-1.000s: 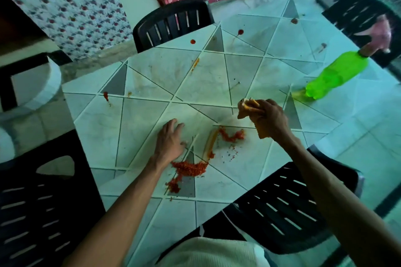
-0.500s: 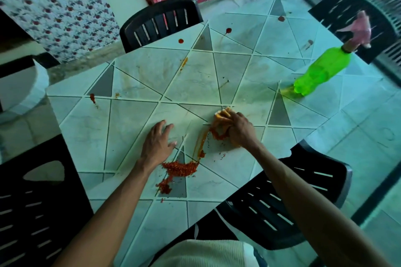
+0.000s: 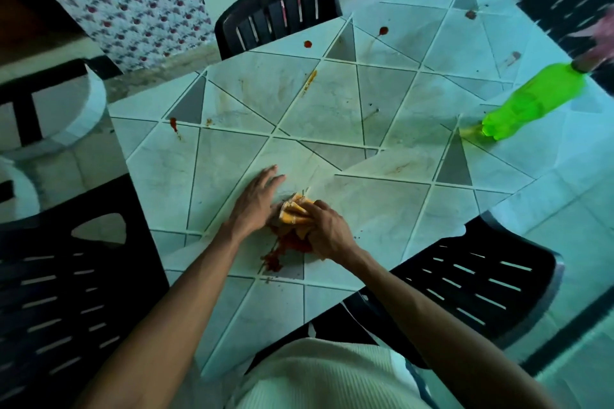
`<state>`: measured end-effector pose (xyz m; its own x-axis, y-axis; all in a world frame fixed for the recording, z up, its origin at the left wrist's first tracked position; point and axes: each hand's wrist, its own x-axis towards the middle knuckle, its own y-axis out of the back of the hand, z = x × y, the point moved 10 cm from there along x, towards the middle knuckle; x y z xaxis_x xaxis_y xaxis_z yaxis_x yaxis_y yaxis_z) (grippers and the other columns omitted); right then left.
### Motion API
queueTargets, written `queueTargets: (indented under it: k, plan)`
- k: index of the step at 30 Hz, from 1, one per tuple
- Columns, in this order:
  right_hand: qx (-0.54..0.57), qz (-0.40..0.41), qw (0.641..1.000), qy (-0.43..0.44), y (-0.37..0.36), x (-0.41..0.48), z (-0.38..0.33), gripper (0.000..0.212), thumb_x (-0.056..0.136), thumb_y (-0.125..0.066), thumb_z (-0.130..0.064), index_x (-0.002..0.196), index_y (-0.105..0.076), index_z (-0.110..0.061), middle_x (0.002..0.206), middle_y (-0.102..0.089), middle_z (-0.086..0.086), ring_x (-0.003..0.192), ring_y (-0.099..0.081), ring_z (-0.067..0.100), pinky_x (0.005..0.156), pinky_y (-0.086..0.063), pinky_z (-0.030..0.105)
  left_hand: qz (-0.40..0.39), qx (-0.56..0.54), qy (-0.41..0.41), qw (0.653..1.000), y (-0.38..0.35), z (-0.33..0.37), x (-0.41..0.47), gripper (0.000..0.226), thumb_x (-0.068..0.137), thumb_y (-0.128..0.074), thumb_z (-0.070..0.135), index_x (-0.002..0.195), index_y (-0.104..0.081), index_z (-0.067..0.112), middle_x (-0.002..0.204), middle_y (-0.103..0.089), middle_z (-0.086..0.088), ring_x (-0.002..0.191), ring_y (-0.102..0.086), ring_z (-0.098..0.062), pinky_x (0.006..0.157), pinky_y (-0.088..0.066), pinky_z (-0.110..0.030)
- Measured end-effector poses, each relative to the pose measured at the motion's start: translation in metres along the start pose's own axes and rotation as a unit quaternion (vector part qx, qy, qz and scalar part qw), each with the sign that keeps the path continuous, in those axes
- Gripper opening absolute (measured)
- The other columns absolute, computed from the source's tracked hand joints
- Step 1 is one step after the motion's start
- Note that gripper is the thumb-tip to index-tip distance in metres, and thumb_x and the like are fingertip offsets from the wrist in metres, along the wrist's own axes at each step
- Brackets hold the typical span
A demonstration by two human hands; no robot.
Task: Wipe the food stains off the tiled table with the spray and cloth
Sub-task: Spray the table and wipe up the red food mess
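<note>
- A person's right hand (image 3: 327,232) grips a bunched yellow cloth (image 3: 294,211), pressing it onto the red smear (image 3: 287,247) near the table's (image 3: 365,209) front corner; the wiping looks under way.
- The left hand (image 3: 255,206) lies flat beside the cloth, fingers straight, holding nothing.
- Farther off, the green spray bottle (image 3: 531,100) lies on its side, well apart; the red spots (image 3: 383,30) beyond likely need it next.

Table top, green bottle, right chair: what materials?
Table top: probably glazed marble-look tile, pale grout lines, slight sheen. Green bottle: translucent plastic, light glows through it. Right chair: black moulded plastic, slotted seat, semi-gloss rim.
</note>
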<state>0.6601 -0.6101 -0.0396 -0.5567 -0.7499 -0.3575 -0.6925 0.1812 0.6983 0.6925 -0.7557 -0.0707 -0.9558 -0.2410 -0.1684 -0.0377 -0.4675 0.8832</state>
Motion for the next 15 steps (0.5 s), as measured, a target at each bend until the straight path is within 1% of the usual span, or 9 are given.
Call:
queueTargets:
  k: [2, 4, 6, 8, 11, 13, 15]
  plan:
    - [0.032, 0.023, 0.999, -0.008, 0.019, -0.005, 0.006, 0.055, 0.078, -0.051, -0.037, 0.13, -0.06, -0.02, 0.108, -0.059, 0.009, 0.092, -0.062, 0.033, 0.07, -0.044, 0.033, 0.0, -0.008, -0.013, 1.0, -0.001, -0.001, -0.002, 0.065, 0.088, -0.068, 0.013, 0.147, -0.04, 0.009, 0.159, -0.027, -0.013, 0.147, -0.025, -0.031, 0.12, -0.025, -0.04]
    - [0.048, 0.062, 0.997, -0.015, 0.047, -0.01, 0.016, 0.05, 0.079, -0.054, -0.042, 0.123, -0.064, -0.02, 0.106, -0.062, 0.006, 0.089, -0.063, 0.027, 0.071, -0.047, 0.033, 0.001, -0.021, -0.008, 1.0, -0.002, -0.001, -0.002, 0.065, 0.089, -0.069, 0.021, 0.147, -0.041, 0.009, 0.159, -0.027, -0.013, 0.147, -0.024, -0.031, 0.12, -0.024, -0.04]
    - [0.05, 0.107, 0.993, -0.021, 0.075, -0.015, 0.028, 0.036, 0.086, -0.066, -0.032, 0.119, -0.067, -0.019, 0.107, -0.064, 0.005, 0.088, -0.064, 0.025, 0.071, -0.049, 0.033, 0.008, -0.016, 0.006, 1.0, -0.002, -0.002, -0.001, 0.066, 0.09, -0.068, 0.027, 0.148, -0.04, 0.011, 0.16, -0.026, -0.009, 0.148, -0.023, -0.028, 0.121, -0.021, -0.037]
    - [0.037, 0.144, 0.989, -0.027, 0.1, -0.021, 0.046, 0.03, 0.087, -0.07, -0.025, 0.116, -0.068, -0.02, 0.105, -0.064, 0.003, 0.085, -0.063, 0.023, 0.068, -0.046, 0.03, 0.009, -0.005, 0.013, 1.0, -0.003, -0.003, -0.001, 0.066, 0.091, -0.067, 0.029, 0.149, -0.039, 0.013, 0.161, -0.024, -0.008, 0.148, -0.021, -0.027, 0.12, -0.019, -0.034]
    - [-0.009, 0.177, 0.982, -0.066, 0.124, -0.032, 0.081, 0.026, 0.088, -0.07, -0.028, 0.112, -0.068, -0.02, 0.099, -0.061, 0.002, 0.078, -0.058, 0.021, 0.065, -0.041, 0.029, 0.011, -0.004, 0.018, 1.0, -0.003, -0.004, -0.003, 0.067, 0.091, -0.067, 0.029, 0.149, -0.038, 0.014, 0.162, -0.023, -0.006, 0.148, -0.021, -0.026, 0.12, -0.018, -0.034]
    - [-0.037, 0.174, 0.979, -0.102, 0.127, -0.039, 0.107, 0.028, 0.089, -0.068, -0.03, 0.116, -0.066, -0.022, 0.105, -0.061, 0.003, 0.083, -0.06, 0.025, 0.067, -0.045, 0.032, 0.016, -0.007, 0.019, 1.0, -0.003, -0.004, -0.005, 0.066, 0.091, -0.067, 0.026, 0.149, -0.038, 0.014, 0.162, -0.023, -0.006, 0.148, -0.021, -0.027, 0.12, -0.019, -0.035]
    - [-0.044, 0.15, 0.978, -0.135, 0.115, -0.046, 0.128, 0.032, 0.09, -0.066, -0.031, 0.121, -0.063, -0.022, 0.111, -0.061, 0.006, 0.093, -0.062, 0.031, 0.074, -0.051, 0.038, 0.023, -0.011, 0.028, 0.999, -0.003, -0.006, -0.008, 0.064, 0.091, -0.067, 0.025, 0.149, -0.04, 0.016, 0.161, -0.024, -0.005, 0.148, -0.022, -0.026, 0.12, -0.02, -0.036]
